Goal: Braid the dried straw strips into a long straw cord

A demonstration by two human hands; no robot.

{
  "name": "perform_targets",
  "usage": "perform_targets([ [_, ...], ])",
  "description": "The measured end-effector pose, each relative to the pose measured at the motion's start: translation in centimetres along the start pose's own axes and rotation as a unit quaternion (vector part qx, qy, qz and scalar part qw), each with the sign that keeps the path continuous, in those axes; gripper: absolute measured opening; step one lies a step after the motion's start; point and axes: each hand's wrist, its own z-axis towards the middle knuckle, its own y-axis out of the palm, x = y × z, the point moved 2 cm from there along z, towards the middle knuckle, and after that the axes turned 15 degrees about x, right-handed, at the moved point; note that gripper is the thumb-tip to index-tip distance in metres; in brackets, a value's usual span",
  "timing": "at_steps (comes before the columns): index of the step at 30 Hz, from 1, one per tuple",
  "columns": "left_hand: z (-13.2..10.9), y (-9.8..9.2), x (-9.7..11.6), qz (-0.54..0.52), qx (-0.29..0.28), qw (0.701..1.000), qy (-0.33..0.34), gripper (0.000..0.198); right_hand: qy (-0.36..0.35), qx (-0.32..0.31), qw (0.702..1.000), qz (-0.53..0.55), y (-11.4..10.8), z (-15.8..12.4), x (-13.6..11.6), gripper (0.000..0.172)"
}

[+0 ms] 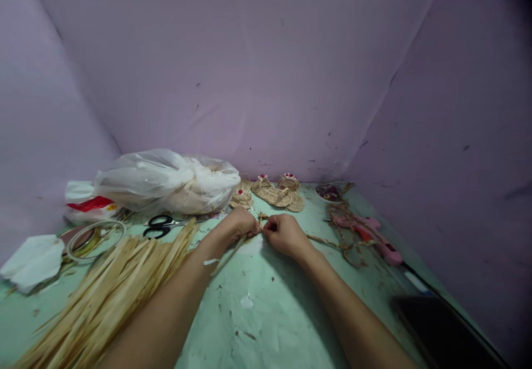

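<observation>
Over the middle of the green tabletop, my left hand (244,222) and my right hand (283,234) are close together. Both are closed on a braided straw cord (320,240), pinching it between the fingertips. The cord runs out to the right from under my right hand toward a loose tangle. A loose straw strip (228,258) trails down and left from my left hand. The exact spot where the fingers meet is small and partly hidden. Just behind my hands lie small woven straw slippers (272,193) with red and white beads.
Left: dried straw strips (108,280), black-handled scissors (160,226), tape rolls (89,241), a plastic bag (166,183). Right: the tangled cord lies over a pink glue gun (388,250), near a bowl of beads (329,193) and a dark flat object (440,330). Purple walls enclose the table.
</observation>
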Motion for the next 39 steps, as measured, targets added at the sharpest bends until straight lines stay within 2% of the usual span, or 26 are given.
perform_targets([
  [6, -0.5, -0.5, 0.3, -0.006, -0.034, 0.999, 0.011, 0.014, 0.147, -0.053, 0.982, 0.106, 0.9, -0.1, 0.7, 0.013],
  [10, -1.0, -1.0, 0.4, -0.036, -0.052, 0.998, 0.029, 0.015, 0.206, -0.047, 0.962, 0.172, 1.0, -0.1, 0.4, 0.014],
  [13, -0.9, -1.3, 0.2, -0.036, -0.086, 0.995, 0.041, 0.013, 0.213, -0.037, 0.963, 0.163, 1.1, 0.4, 0.4, 0.019],
  [16, -0.3, -1.5, -0.1, -0.003, -0.089, 0.995, 0.051, 0.014, 0.227, -0.03, 0.962, 0.149, 1.1, 1.0, 0.7, 0.011],
  [21, 0.4, -1.9, 0.4, 0.069, 0.068, 0.988, 0.123, 0.004, 0.268, -0.05, 0.942, 0.195, 1.0, 1.3, 1.2, 0.007],
  [22, 0.3, -1.9, 0.6, 0.066, 0.084, 0.986, 0.126, 0.002, 0.27, -0.055, 0.94, 0.201, 1.0, 1.2, 1.3, 0.007],
  [24, 0.1, -1.7, 0.7, 0.047, 0.08, 0.992, 0.087, 0.004, 0.276, -0.061, 0.937, 0.207, 1.0, 1.1, 1.2, 0.006],
  [27, -0.3, -1.0, 0.7, 0.0, 0.029, 0.999, 0.016, 0.008, 0.281, -0.075, 0.928, 0.232, 1.0, 0.9, 0.9, 0.008],
  [31, -0.4, -0.2, 0.6, -0.075, -0.016, 0.997, -0.03, 0.018, 0.28, -0.082, 0.918, 0.269, 0.9, 0.8, 0.3, 0.011],
  [36, 0.1, -0.2, 0.3, 0.005, 0.03, 0.999, -0.027, 0.014, 0.271, -0.072, 0.935, 0.219, 0.7, 0.6, 0.1, 0.006],
  [39, 0.3, -0.5, 0.1, 0.012, 0.037, 0.999, -0.021, 0.013, 0.236, -0.071, 0.952, 0.184, 0.8, 0.8, 0.2, 0.006],
])
